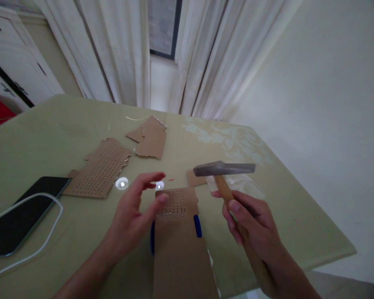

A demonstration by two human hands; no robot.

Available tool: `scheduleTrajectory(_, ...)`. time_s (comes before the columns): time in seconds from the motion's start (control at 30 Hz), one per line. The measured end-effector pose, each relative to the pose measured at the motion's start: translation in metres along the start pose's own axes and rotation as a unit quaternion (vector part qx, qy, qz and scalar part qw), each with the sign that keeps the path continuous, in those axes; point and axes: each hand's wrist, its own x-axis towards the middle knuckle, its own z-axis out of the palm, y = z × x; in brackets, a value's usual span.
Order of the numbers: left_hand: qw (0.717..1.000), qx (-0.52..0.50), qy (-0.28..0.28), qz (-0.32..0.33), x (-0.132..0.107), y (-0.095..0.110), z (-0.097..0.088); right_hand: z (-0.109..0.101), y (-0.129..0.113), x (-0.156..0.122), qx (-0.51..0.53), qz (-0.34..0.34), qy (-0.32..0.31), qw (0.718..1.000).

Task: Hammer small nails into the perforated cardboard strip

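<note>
My right hand [252, 220] is closed around the wooden handle of a hammer [227, 191], its grey metal head raised above the table. In front of me lies a long piece of cardboard [180, 257], with rows of small holes or dots across its far end. Dark blue pieces show at its left and right edges, the right one being a short blue strip [198, 226]. Over the cardboard's far left corner hovers my left hand [137, 211], thumb and fingers apart. I can make out nothing between them.
Farther left lies a torn, hole-covered cardboard sheet [99, 170], touching a dark phone [21, 216] near a white cable [60, 211]. Cardboard scraps [152, 141] sit toward the back. A small cardboard piece [195, 178] and clear plastic [246, 185] lie near the hammer.
</note>
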Motion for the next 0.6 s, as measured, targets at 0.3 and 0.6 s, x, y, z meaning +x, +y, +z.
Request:
scheduleTrajectory(0.3,0.929,0.351,-0.073,-0.094,0.018,-0.073,-0.029,0.012,0.078,0.057,0.253,0.018,0.064,0.965)
scheduleTrajectory(0.6,0.906,0.396,-0.127,-0.08,0.013,-0.078,-0.021,0.019,0.099,0.053,0.269,0.095,0.02,0.958)
